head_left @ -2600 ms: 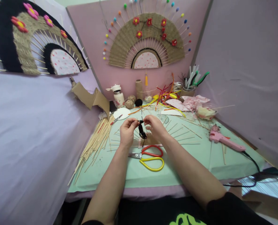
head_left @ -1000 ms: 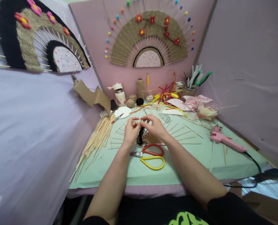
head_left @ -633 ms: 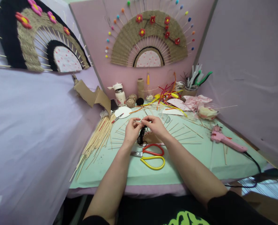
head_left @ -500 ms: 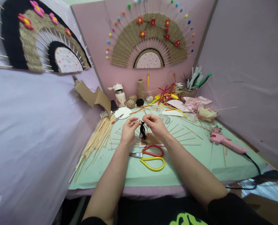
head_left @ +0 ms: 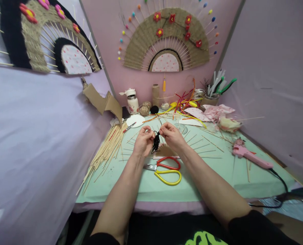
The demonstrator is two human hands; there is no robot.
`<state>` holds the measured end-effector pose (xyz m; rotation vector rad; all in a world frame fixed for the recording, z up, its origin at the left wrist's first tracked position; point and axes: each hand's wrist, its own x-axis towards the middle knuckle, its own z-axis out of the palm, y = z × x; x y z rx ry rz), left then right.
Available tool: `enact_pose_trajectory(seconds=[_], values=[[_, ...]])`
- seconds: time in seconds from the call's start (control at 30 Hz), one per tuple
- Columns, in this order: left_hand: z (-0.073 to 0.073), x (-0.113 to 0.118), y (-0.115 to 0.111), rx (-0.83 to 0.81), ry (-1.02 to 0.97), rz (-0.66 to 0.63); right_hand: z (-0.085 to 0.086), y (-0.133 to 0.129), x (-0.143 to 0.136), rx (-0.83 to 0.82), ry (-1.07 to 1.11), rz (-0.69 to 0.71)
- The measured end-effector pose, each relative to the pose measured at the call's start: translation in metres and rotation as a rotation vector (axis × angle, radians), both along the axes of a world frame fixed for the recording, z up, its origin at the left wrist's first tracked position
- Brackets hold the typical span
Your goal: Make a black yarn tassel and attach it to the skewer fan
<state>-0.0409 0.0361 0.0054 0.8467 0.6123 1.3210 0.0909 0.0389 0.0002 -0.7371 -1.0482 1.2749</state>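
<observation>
A looped bundle of black yarn (head_left: 156, 142) hangs between my two hands over the middle of the table. My left hand (head_left: 144, 139) pinches the yarn at the bundle's upper left. Close beside it, my right hand (head_left: 170, 133) grips the top of the bundle with closed fingertips. A black strand runs from there back toward a black ball (head_left: 154, 109). Beneath the hands lies a brown half-round piece (head_left: 166, 150) with thin sticks fanned out around it. Nearer to me are scissors with one red and one yellow handle (head_left: 168, 173).
Many loose sticks (head_left: 107, 149) lie at the left. A pink glue gun (head_left: 252, 158) with a black cord is on the right. Along the back stand a white bottle (head_left: 133, 103), twine balls (head_left: 144, 109), a twine spool (head_left: 155, 95) and a pot of tools (head_left: 210, 99).
The view has shifted slightly. The black bundle has swung a little and its lower end now trails to the left. Both hands keep their grip on the yarn.
</observation>
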Motion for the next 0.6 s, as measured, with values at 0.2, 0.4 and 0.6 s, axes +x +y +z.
enact_pose_trajectory(seconds=[0.2, 0.4, 0.6], values=[[-0.0051, 0.0029, 0.0016, -0.009, -0.006, 0.039, -0.0058, 0.0032, -0.0026, -0.012, 0.033, -0.063], [-0.0072, 0.0028, 0.0023, 0.020, 0.027, 0.053, -0.0048, 0.0026, -0.0037, -0.051, 0.084, -0.057], [-0.0060, 0.0026, -0.0011, 0.148, 0.056, 0.078, -0.0088, 0.0062, -0.0016, -0.184, 0.124, 0.030]])
